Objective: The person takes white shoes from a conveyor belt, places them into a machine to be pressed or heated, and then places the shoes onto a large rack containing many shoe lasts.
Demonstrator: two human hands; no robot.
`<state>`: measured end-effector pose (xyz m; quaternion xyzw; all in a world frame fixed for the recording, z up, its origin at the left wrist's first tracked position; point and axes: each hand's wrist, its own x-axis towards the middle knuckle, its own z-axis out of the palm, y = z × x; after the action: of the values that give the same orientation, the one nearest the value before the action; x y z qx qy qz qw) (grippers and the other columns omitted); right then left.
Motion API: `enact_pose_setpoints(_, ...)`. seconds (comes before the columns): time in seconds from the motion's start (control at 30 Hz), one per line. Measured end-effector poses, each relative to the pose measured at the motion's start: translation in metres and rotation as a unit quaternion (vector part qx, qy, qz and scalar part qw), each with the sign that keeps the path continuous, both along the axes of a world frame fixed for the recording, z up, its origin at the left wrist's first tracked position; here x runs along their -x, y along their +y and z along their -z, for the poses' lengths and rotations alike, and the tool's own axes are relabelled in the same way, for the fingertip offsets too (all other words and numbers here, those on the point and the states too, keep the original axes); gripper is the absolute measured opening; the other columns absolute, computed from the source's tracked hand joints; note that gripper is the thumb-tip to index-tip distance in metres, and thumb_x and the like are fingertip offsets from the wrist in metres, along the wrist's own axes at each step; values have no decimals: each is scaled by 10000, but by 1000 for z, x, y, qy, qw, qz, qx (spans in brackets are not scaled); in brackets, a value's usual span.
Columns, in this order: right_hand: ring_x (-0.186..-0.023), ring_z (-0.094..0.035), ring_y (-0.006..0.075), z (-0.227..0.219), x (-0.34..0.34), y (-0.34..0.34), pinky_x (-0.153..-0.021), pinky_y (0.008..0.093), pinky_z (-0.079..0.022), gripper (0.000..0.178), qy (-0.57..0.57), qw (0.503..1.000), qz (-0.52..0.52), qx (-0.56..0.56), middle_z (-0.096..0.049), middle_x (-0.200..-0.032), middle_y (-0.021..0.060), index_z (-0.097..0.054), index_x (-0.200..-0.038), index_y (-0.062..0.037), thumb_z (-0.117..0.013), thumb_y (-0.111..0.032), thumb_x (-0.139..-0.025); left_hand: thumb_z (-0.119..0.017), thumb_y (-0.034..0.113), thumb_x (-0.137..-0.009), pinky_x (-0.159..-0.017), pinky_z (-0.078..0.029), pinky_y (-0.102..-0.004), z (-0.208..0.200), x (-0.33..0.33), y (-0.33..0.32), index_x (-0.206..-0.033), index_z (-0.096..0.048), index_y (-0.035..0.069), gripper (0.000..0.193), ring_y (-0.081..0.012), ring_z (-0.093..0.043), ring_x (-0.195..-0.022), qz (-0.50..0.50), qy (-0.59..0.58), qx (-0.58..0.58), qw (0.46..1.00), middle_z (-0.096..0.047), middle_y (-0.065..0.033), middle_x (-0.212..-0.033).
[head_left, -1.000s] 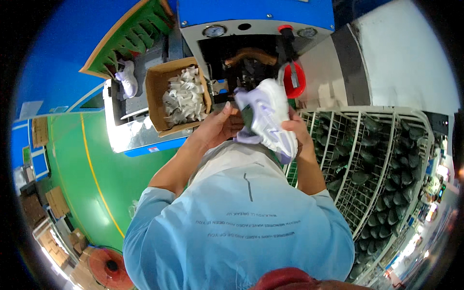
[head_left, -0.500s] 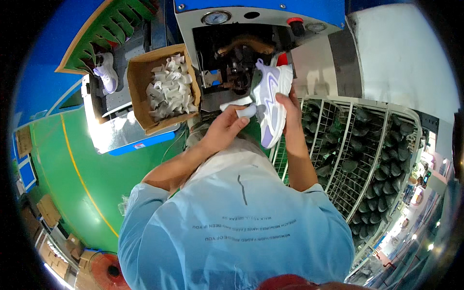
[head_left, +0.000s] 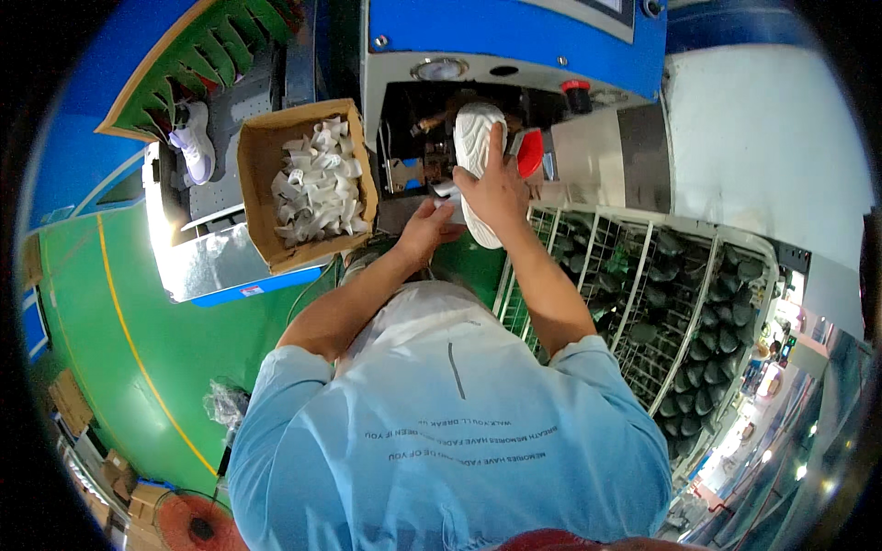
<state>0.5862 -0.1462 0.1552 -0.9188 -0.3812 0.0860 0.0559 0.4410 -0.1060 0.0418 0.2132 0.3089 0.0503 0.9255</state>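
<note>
A white-soled sneaker [head_left: 476, 129] stands toe-up in front of the machine opening, its patterned sole facing me. My right hand [head_left: 496, 188] grips it across the sole, with the index finger stretched along the sole. Beside the shoe, my left hand [head_left: 425, 231] is closed around a curved white plastic piece [head_left: 446, 190], only part of which shows. The shoe's upper is turned away and hidden. Left of my hands, an open cardboard box [head_left: 262, 248] holds many similar white pieces.
The blue and grey machine [head_left: 514, 41] has a gauge [head_left: 439, 69] and a red knob [head_left: 576, 87]. A white wire rack [head_left: 634, 308] with dark shoe lasts stands at right. Another sneaker [head_left: 193, 145] rests on the left-hand equipment. An orange fan [head_left: 197, 528] is at lower left.
My right hand has turned the sneaker so its sole faces me, and moved it left and up toward the machine. My left hand has shifted slightly left, still with the white piece.
</note>
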Motion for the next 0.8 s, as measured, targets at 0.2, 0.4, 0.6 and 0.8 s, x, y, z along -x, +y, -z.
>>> enact_pose_setpoints(0.2, -737, -642, 373, 26, -13, -11, -550, 445, -515, 995, -92, 994, -36, -39, -602, -1057, 276, -128, -1637, -111, -677, -463, -885, -638, 381, -998, -783, -551, -381, -64, 57, 57, -1128, -587, 37, 371, -206, -680, -867, 8, 134, -203, 970, -674, -102, -1006)
enact_pose_setpoints(0.4, -702, -624, 381, 20, -12, -27, -499, 436, -480, 965, -140, 962, -86, -220, -611, -947, 274, -261, -1613, -104, -754, -388, -833, -658, 370, -972, -865, -547, -393, -41, 108, 107, -1327, -546, -32, 548, -269, -673, -966, -34, 406, -372, 834, -714, -169, -1045)
enact_pose_setpoints(0.6, -843, -609, 413, 21, 9, -29, -661, 515, -500, 909, -120, 949, -87, -277, -586, -990, 280, -323, -1570, -42, -763, -305, -819, -608, 377, -996, -732, -509, -377, -35, 105, 94, -1224, -619, -25, 463, -215, -666, -830, 141, 201, -372, 895, -725, -145, -1057)
enact_pose_setpoints(0.8, -970, -631, 437, 20, 81, -104, -799, 493, -545, 888, -180, 946, -71, -262, -602, -1210, 273, -435, -1486, -51, -838, -305, -736, -530, 652, -975, -850, -549, -393, -48, 27, 40, -1336, -574, 45, 708, -270, -692, -932, 181, 30, -129, 975, -706, -170, -1115)
